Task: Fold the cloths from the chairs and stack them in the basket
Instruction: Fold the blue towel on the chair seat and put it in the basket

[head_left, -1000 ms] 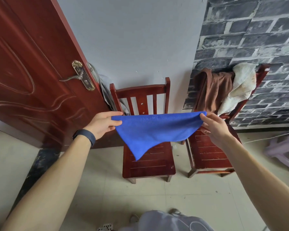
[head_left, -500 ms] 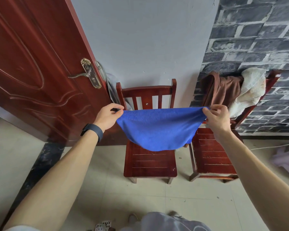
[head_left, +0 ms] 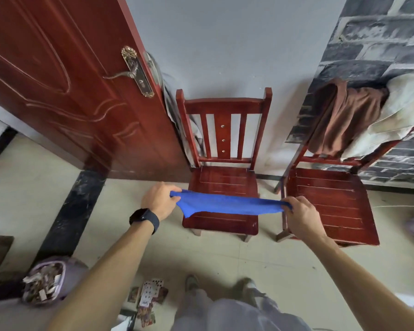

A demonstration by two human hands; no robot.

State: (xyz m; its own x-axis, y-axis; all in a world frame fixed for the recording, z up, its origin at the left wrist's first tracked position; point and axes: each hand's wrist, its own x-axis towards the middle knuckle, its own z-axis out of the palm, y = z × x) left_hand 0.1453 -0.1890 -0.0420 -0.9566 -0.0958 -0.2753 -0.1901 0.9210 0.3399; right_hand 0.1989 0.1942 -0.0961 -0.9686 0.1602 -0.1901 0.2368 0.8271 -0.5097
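Note:
A blue cloth [head_left: 227, 203] is stretched flat between my hands, low over the front of the seat of the left red chair [head_left: 222, 177]. My left hand [head_left: 159, 200] pinches its left end and my right hand [head_left: 301, 215] pinches its right end. The cloth looks like a narrow band, edge-on to the camera. On the backrest of the right red chair [head_left: 330, 199] hang a brown cloth [head_left: 344, 115] and a cream cloth [head_left: 397, 115]. No basket is in view.
An open dark red door [head_left: 65, 80] stands at the left, with grey fabric behind its edge. A purple bin [head_left: 46, 283] full of scraps sits at the lower left. Playing cards [head_left: 148, 297] lie on the tiled floor by my feet.
Both hands have come down from backrest height to just above the left chair's seat, still holding the blue cloth. The hanging part now lies nearly flat. The view has tilted downward.

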